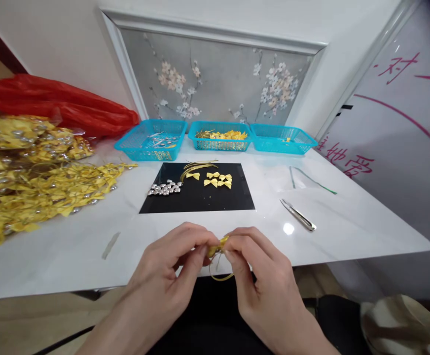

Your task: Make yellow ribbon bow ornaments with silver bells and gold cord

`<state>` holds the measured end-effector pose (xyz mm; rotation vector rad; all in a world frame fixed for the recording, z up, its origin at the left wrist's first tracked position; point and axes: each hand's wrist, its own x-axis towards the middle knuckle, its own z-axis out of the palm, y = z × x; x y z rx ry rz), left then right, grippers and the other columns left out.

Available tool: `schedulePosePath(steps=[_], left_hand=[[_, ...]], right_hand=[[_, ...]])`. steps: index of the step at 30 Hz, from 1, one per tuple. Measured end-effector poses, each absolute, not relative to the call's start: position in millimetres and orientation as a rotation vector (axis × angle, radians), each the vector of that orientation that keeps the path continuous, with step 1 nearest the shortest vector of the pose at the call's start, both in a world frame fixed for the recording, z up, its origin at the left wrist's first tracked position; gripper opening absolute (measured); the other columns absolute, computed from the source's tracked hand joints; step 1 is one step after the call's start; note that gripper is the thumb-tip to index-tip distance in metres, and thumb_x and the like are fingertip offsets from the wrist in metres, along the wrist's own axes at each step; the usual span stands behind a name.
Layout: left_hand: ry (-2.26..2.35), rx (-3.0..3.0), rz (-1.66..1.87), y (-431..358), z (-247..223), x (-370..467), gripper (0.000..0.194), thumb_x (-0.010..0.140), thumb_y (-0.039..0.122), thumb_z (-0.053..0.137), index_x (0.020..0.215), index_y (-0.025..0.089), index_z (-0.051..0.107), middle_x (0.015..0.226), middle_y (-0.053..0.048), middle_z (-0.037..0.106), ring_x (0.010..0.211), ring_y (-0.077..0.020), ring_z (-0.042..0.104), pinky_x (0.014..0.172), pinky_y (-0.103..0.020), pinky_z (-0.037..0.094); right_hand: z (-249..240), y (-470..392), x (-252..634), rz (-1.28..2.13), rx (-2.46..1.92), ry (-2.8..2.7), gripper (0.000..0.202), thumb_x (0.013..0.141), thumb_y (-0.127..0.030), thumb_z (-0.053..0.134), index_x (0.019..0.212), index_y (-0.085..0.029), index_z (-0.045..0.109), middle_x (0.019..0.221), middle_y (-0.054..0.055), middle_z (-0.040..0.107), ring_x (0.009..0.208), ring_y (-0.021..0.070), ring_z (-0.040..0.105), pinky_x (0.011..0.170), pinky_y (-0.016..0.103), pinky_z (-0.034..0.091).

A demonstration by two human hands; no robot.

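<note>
Near the front edge of the white table, my left hand (174, 268) and my right hand (261, 276) pinch a small yellow bow (222, 242) between them. A thin yellow cord (222, 279) loops down below the bow, and the fingertips partly hide both. Beyond the hands lies a black mat (196, 203). On it are silver beads (165, 188) at the left, several yellow bows (218, 181) towards the right, and a bundle of yellow cords (198, 167) at the back.
Three blue baskets (150, 154) stand along the back. Metal snips (298, 215) and a green strip (314, 179) lie at the right. Strings of yellow bows (52, 192) and a red bag (59, 101) cover the left side. A clear strip (110, 245) lies at front left.
</note>
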<state>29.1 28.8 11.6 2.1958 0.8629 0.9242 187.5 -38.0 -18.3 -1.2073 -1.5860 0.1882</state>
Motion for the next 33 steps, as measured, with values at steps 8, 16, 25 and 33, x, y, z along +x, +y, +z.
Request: schedulePosePath(steps=[8,16,25,33], left_hand=[[0.948,2.079,0.963,18.7,18.8,25.1,0.024,0.089,0.013,0.057,0.086,0.031,0.073,0.079,0.008,0.078,0.067,-0.0101,0.072,0.062,-0.013,0.055],[0.949,2.055,0.986,17.3,16.8,24.3,0.024,0.087,0.013,0.057,0.086,0.031,0.074,0.082,0.007,0.079,0.069,-0.0102,0.075,0.065,-0.011,0.058],[0.974,2.193,1.082,14.2,12.7,20.2,0.021,0.092,0.018,0.059,0.096,0.031,0.074,0.094,0.005,0.081,0.083,-0.0115,0.077,0.073,-0.012,0.06],[0.994,2.141,1.042,14.5,8.8,21.3,0.019,0.088,0.014,0.063,0.091,0.029,0.075,0.091,0.003,0.081,0.076,-0.0136,0.077,0.071,-0.017,0.062]], right_hand=[[-11.2,-41.9,185.0,0.29,-1.222,-1.52,0.02,0.096,-0.002,0.05,0.091,-0.017,0.061,0.085,0.001,0.06,0.073,0.0112,0.062,0.066,0.022,0.049],[-12.6,-42.6,181.5,0.267,-1.246,-1.557,0.02,0.097,-0.003,0.048,0.095,-0.017,0.062,0.087,0.002,0.06,0.074,0.0134,0.062,0.065,0.026,0.049],[-7.3,-49.5,189.4,0.131,-1.238,-1.52,0.02,0.098,-0.002,0.048,0.089,-0.017,0.059,0.087,0.004,0.062,0.083,0.015,0.062,0.073,0.027,0.051],[2.8,-51.8,199.8,0.268,-1.196,-1.436,0.018,0.098,-0.005,0.051,0.091,-0.02,0.06,0.083,-0.001,0.059,0.072,0.0107,0.059,0.063,0.021,0.05]])
